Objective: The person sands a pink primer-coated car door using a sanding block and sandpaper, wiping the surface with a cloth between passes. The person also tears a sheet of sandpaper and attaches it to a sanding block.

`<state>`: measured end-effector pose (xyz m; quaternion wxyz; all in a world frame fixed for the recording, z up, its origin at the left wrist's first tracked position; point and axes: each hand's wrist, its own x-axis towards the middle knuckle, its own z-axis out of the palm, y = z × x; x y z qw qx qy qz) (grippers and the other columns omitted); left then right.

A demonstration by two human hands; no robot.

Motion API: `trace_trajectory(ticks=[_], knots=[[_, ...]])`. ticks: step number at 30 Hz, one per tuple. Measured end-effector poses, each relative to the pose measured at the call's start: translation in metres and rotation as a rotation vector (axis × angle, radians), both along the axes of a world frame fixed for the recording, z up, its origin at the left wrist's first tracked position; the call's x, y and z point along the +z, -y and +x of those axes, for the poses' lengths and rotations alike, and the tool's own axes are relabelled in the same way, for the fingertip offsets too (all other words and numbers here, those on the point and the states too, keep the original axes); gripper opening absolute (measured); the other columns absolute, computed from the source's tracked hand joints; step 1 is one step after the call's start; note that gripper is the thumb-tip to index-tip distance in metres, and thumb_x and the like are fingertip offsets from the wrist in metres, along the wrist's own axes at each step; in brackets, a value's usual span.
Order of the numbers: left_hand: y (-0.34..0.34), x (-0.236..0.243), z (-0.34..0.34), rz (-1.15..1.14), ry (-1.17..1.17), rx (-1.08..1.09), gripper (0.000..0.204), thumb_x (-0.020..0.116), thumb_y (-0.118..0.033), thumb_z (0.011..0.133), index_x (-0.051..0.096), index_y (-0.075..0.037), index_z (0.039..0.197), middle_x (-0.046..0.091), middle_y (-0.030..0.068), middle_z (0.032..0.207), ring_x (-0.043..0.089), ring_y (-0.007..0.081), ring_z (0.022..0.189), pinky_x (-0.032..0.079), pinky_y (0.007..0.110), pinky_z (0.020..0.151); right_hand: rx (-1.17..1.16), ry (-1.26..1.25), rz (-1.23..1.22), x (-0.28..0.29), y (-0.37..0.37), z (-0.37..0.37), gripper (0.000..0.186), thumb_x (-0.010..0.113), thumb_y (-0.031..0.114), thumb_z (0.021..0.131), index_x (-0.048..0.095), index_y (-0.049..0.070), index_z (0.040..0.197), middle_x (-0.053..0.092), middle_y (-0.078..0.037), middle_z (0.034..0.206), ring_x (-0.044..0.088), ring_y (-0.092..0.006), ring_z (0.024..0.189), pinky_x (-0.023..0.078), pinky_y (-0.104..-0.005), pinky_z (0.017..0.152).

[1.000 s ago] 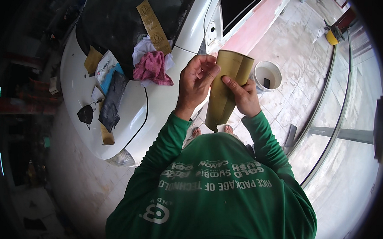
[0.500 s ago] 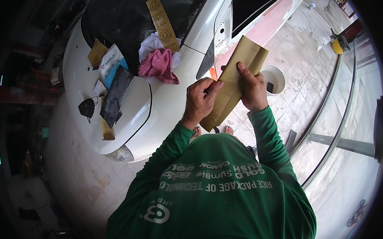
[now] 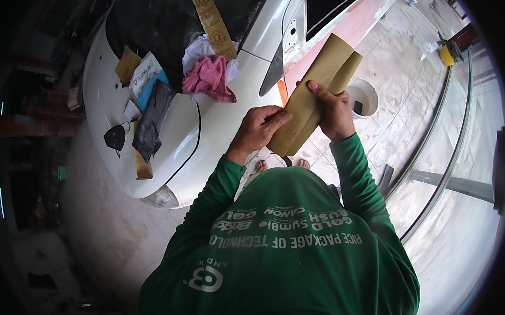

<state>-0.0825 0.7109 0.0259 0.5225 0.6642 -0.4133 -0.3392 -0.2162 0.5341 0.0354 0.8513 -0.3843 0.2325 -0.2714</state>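
Now that the tan sheet (image 3: 301, 115) has gone from loose curl to flatter strip, folding looks further along imo; left hand (image 3: 259, 128) pinches its lower edge, right hand (image 3: 336, 115) clamps higher, above the floor (image 3: 404, 99).

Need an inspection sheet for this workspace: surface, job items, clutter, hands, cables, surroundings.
Surface: white car body, curved, with a dark windshield above.
Job's things: tan sheet, folded or curled lengthwise, held up off the car.
Clutter: pink cloth over white cloth; tan strip, white-and-blue packet, dark sheet and black face mask on the car.
Hands: left hand pinches the tan sheet's near end; right hand grips its right side, thumb on top.
Cables: nothing seen.
Surroundings: tiled floor, smudged; white bucket beyond the right hand; glass panels at right.
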Motion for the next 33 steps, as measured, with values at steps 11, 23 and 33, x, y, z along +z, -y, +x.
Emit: trace_trajectory(ticks=[11,23,33], knots=[[-0.007,-0.003,-0.002,0.035,0.074,0.067,0.033,0.071,-0.029,0.106,0.075,0.004,0.108,0.069,0.0060,0.080,0.058,0.0098,0.075,0.049,0.029,0.071,-0.188,0.104,-0.011,-0.001,0.000,-0.003,0.027,0.077,0.009,0.099,0.069,-0.003,0.122,0.076,-0.012,0.113,0.074,-0.0227,0.098,0.063,-0.0379,0.084],[-0.027,0.028,0.051,0.031,0.642,-0.152,0.023,0.072,-0.020,0.101,0.071,0.002,0.092,0.067,0.0186,0.077,0.064,0.0348,0.068,0.048,0.040,0.065,0.793,-0.673,-0.575,0.044,0.022,-0.114,0.026,0.071,0.006,0.097,0.076,-0.006,0.119,0.080,-0.014,0.092,0.079,-0.0214,0.078,0.064,-0.0327,0.071],[-0.011,0.139,0.006,-0.072,0.897,-0.580,0.010,0.075,-0.013,0.090,0.070,-0.005,0.089,0.068,0.0123,0.081,0.069,0.0333,0.079,0.053,0.045,0.071,0.828,-0.126,-1.842,0.115,0.010,-0.056,0.028,0.063,0.031,0.100,0.071,0.008,0.087,0.069,-0.012,0.080,0.070,-0.0337,0.073,0.055,-0.0485,0.068]])
